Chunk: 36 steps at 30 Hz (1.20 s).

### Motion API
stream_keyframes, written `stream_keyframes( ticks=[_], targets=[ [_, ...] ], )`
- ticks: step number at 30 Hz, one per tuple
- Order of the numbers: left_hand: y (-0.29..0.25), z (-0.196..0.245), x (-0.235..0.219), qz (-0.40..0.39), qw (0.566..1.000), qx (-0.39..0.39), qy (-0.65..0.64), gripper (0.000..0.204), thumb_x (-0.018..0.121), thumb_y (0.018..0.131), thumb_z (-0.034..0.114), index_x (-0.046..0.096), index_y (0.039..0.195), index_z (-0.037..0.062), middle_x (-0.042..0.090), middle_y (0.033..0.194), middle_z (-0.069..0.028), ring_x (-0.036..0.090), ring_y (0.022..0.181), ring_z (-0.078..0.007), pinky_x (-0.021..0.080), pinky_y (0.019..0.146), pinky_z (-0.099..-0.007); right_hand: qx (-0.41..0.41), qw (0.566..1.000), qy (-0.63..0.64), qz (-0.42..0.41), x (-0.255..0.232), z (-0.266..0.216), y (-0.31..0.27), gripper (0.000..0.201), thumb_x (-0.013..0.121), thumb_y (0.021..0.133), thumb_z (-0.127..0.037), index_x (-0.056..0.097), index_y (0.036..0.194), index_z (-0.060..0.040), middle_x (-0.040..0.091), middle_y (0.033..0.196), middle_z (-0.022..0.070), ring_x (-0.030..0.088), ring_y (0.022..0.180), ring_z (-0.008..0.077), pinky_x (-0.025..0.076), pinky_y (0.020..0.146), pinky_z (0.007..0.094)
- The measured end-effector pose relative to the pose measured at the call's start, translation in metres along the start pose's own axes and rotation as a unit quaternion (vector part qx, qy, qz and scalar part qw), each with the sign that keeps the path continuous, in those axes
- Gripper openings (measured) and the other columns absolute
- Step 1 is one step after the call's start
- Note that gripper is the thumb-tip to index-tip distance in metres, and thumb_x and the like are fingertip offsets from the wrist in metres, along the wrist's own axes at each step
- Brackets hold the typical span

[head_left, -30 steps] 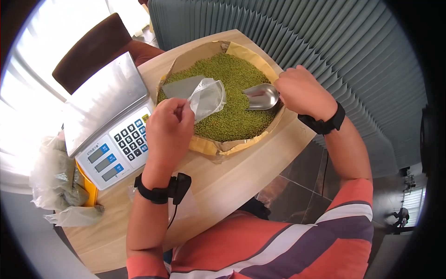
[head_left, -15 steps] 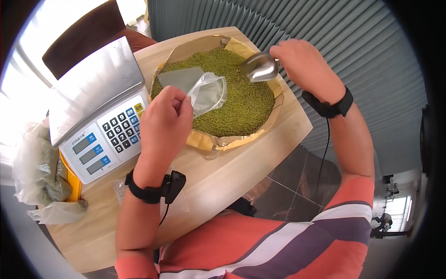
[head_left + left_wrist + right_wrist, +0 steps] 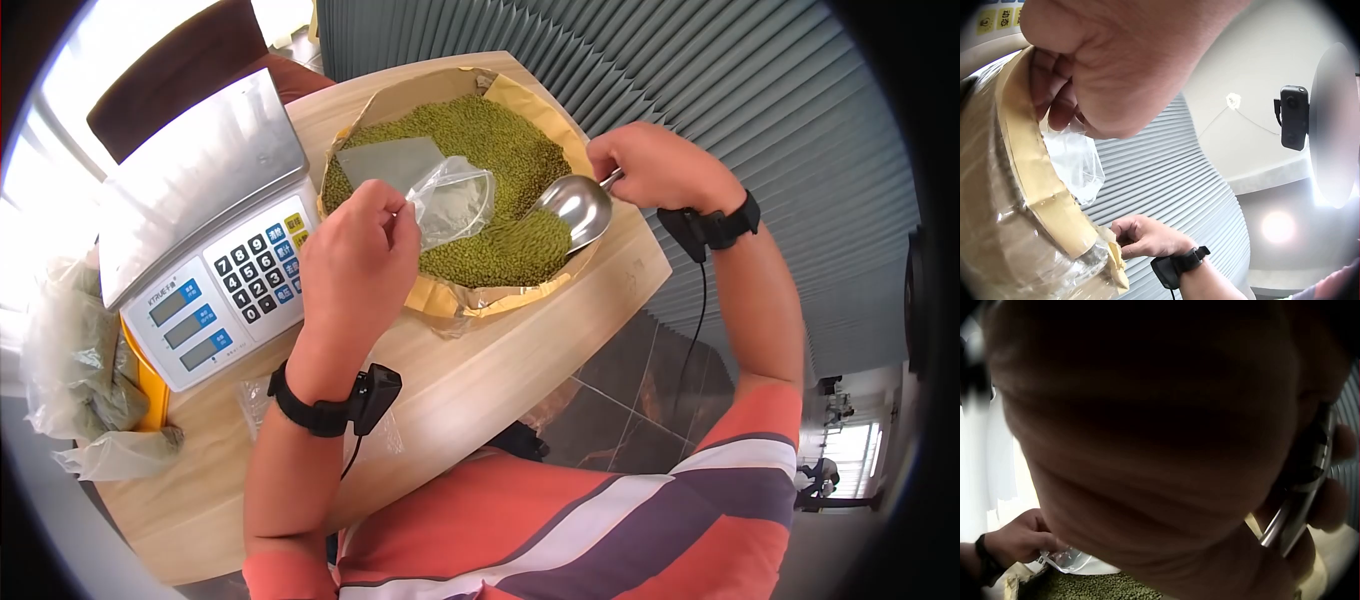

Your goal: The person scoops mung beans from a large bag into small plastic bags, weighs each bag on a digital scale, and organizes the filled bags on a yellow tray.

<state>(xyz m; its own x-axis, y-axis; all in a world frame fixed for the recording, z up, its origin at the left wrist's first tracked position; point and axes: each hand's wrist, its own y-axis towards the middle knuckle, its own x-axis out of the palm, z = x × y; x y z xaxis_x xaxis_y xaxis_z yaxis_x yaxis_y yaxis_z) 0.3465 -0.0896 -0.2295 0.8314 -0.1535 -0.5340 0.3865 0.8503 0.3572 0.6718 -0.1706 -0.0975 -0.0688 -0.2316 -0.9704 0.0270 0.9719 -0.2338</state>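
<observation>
My right hand (image 3: 660, 170) grips the handle of a metal scoop (image 3: 583, 207), whose front edge dips into green mung beans (image 3: 500, 145) at the right side of their round container (image 3: 470, 300). In the right wrist view the fingers wrap round the scoop's shiny handle (image 3: 1291, 515). My left hand (image 3: 358, 265) pinches the edge of a clear plastic bag (image 3: 450, 205), holding its mouth open over the beans. A grey flat sheet-like part (image 3: 385, 165) lies on the beans beside the bag. From the left wrist, the bag (image 3: 1075, 162) hangs below my curled fingers.
A white digital scale (image 3: 220, 290) with a metal pan (image 3: 205, 190) stands left of the container. Filled plastic bags (image 3: 85, 370) lie by a yellow object (image 3: 152, 385) at the far left. A brown chair (image 3: 180, 75) stands behind, and a grey pleated curtain (image 3: 720, 90) hangs to the right.
The right hand lifted the scoop up from the beans, then lowered it back into them near the right rim. The left hand keeps its hold on the bag. The head view shifted slightly.
</observation>
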Motion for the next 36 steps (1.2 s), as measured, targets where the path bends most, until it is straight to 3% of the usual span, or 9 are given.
stream_keyframes(
  ticks=[6, 14, 24, 30, 36],
  targets=[
    [0.0, 0.0, 0.0, 0.013, 1.0, 0.009, 0.019, 0.012, 0.074, 0.101, 0.015, 0.071, 0.101, 0.0034, 0.076, 0.083, -0.0119, 0.074, 0.074, -0.0271, 0.057, 0.072, -0.037, -0.018, 0.984, 0.152, -0.087, 0.028, -0.008, 0.018, 0.017, 0.073, 0.082, -0.001, 0.072, 0.099, 0.0012, 0.072, 0.087, 0.007, 0.068, 0.082, 0.0188, 0.055, 0.074, 0.0363],
    [-0.001, 0.005, 0.0, 0.0, 0.999, -0.025, 0.027, 0.013, 0.074, 0.103, 0.016, 0.07, 0.104, 0.0039, 0.075, 0.081, -0.0089, 0.072, 0.072, -0.0216, 0.057, 0.072, -0.0358, -0.048, 0.975, 0.187, -0.11, 0.048, -0.015, 0.036, 0.016, 0.073, 0.084, -0.001, 0.07, 0.099, -0.0012, 0.07, 0.087, 0.0038, 0.066, 0.083, 0.0164, 0.054, 0.074, 0.0351],
    [-0.005, 0.002, 0.009, 0.013, 0.998, -0.016, 0.057, 0.013, 0.077, 0.101, 0.018, 0.072, 0.101, 0.0058, 0.078, 0.081, -0.007, 0.075, 0.071, -0.0198, 0.057, 0.07, -0.0336, -0.028, 0.958, 0.274, -0.078, 0.039, 0.028, 0.019, 0.012, 0.077, 0.086, 0.002, 0.068, 0.094, -0.0004, 0.067, 0.086, -0.0022, 0.061, 0.082, 0.0068, 0.052, 0.074, 0.0271],
    [-0.01, 0.004, 0.019, 0.044, 0.997, 0.007, 0.059, 0.011, 0.078, 0.099, 0.018, 0.072, 0.101, 0.0091, 0.078, 0.079, -0.0057, 0.076, 0.071, -0.0237, 0.057, 0.069, -0.0359, -0.03, 0.914, 0.4, -0.064, 0.044, 0.044, -0.004, 0.013, 0.08, 0.09, 0.001, 0.069, 0.095, -0.0036, 0.068, 0.093, -0.0049, 0.061, 0.088, 0.0042, 0.052, 0.08, 0.0243],
    [-0.011, 0.005, 0.022, 0.043, 0.995, 0.02, 0.083, 0.011, 0.078, 0.098, 0.018, 0.072, 0.101, 0.0096, 0.076, 0.076, -0.0067, 0.075, 0.069, -0.0277, 0.056, 0.066, -0.0384, -0.029, 0.926, 0.376, -0.019, 0.033, 0.016, -0.021, 0.012, 0.079, 0.09, 0.001, 0.069, 0.097, -0.0028, 0.069, 0.091, -0.0044, 0.062, 0.086, 0.0059, 0.052, 0.079, 0.0249]
  ],
)
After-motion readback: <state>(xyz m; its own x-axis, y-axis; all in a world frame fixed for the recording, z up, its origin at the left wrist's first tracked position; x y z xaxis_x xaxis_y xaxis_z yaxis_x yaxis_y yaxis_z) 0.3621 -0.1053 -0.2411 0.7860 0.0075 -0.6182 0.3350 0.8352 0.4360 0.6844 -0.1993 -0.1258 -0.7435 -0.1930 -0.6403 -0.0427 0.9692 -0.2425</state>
